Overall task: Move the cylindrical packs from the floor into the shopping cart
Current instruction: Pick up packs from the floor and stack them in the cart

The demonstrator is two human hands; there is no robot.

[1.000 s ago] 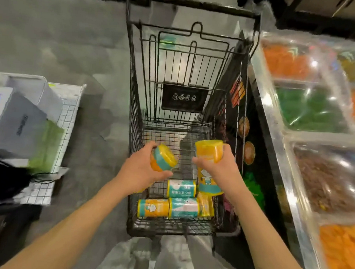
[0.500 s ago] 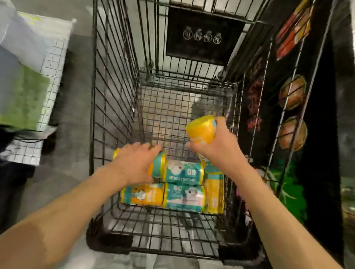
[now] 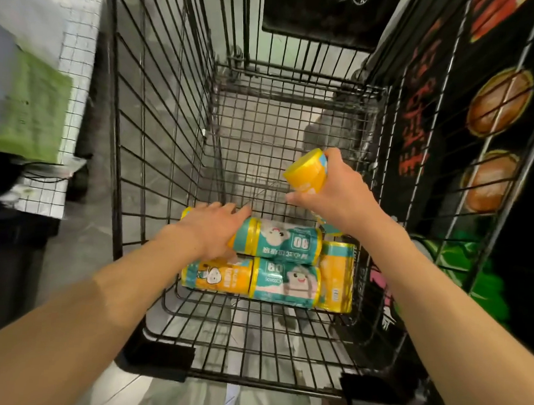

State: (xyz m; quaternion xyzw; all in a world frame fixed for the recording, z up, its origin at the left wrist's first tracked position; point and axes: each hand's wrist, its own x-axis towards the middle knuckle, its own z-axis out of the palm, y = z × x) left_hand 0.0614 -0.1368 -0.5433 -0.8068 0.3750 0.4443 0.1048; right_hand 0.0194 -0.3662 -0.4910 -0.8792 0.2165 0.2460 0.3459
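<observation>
Since the earlier frame, the left hand [image 3: 210, 228] has been lowered, laying its pack [image 3: 242, 238] on the near stack in the cart [image 3: 157, 153]. An orange pack [image 3: 306, 170] is gripped in the right hand [image 3: 337, 193]; placement flat beside the others is advised.

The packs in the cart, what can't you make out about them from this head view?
- Pack under the left hand: mostly covered by the hand.
- Pack in the right hand: lower half hidden by the grip.
- Labels on the lying packs: print too small to read.
- Floor packs: out of frame, count unknown.
</observation>
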